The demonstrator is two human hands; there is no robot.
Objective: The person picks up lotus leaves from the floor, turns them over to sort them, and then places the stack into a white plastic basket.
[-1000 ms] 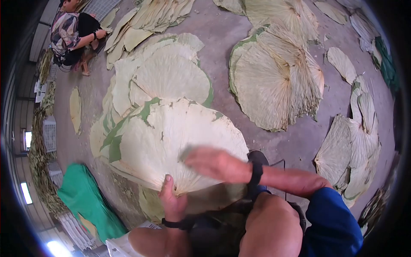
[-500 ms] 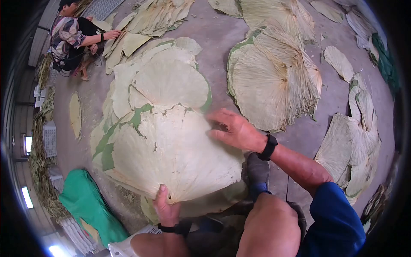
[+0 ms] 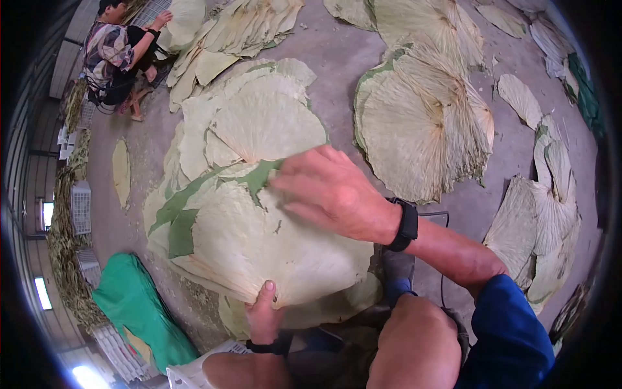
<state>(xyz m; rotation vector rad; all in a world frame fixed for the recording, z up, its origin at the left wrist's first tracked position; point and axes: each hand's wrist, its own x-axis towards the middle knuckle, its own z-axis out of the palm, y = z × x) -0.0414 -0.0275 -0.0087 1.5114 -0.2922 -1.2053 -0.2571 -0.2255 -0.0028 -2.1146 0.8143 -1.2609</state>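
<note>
My left hand (image 3: 264, 314) grips a pale, dried lotus leaf (image 3: 311, 259) at its narrow near end, thumb on top and fingers hidden beneath. My right hand (image 3: 330, 191) lies over the leaf's far right part, its fingers stretched out and blurred by motion. Beside those fingertips the far edge is turned over, baring a strip of green underside (image 3: 262, 181). Under and beyond it spreads a stack of similar pale leaves (image 3: 259, 120), one showing a green patch (image 3: 183, 230).
Leaf piles lie on the floor (image 3: 330, 55): a large pile (image 3: 414, 129) and a smaller one (image 3: 534, 220) to the right. A co-worker (image 3: 116, 58) squats at upper left, holding a leaf (image 3: 184, 26). Green cloth (image 3: 139, 311) lies at lower left.
My right hand has moved left and inward over the leaf. More green shows along the leaf's far edge. The co-worker's hands have risen with a leaf.
</note>
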